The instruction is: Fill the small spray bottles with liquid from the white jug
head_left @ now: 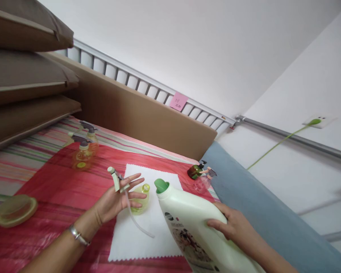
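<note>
My right hand (235, 226) grips a big white detergent jug (196, 227) with a green spout, tilted toward a small open yellow-green spray bottle (140, 200) standing on a white cloth (153, 227). My left hand (116, 200) hovers beside that bottle with fingers spread, while a pale green spray head (114, 177) with a long clear tube is pinched between its fingers. A silver bracelet is on my left wrist.
Two orange spray bottles (83, 151) stand at the back left on a red striped sheet. A green and a pink bottle (200, 175) lie near the blue mattress edge (258, 212). A yellow-green funnel (15, 209) lies left. Brown pillows are stacked at the far left.
</note>
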`<state>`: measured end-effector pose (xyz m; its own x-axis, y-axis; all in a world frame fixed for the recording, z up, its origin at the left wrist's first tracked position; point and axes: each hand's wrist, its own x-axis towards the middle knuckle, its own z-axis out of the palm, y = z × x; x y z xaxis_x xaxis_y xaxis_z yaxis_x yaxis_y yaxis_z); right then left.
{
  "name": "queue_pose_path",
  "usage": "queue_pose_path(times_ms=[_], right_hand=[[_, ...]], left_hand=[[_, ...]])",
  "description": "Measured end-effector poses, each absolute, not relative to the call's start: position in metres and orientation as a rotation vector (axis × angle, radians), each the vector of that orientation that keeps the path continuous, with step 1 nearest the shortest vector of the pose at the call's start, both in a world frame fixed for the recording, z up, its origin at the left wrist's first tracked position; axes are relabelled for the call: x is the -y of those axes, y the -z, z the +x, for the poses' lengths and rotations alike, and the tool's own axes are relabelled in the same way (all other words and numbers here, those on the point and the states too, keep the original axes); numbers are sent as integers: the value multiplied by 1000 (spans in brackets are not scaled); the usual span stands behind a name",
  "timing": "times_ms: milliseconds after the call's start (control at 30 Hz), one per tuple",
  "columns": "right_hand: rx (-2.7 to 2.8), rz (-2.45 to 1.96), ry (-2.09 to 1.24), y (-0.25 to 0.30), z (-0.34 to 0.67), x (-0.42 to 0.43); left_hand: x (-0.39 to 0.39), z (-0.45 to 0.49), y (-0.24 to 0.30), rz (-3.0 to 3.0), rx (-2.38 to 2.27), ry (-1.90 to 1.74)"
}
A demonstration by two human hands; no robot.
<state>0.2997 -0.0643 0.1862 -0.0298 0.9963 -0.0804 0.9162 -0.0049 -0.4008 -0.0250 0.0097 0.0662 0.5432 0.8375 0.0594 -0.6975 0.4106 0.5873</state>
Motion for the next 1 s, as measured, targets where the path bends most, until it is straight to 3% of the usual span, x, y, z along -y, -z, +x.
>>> queue_pose_path(times_ms=[1000], right_hand=[[2490, -2121, -170, -235, 268, 43]], left_hand=[[-17, -10, -53, 635, -222, -924]])
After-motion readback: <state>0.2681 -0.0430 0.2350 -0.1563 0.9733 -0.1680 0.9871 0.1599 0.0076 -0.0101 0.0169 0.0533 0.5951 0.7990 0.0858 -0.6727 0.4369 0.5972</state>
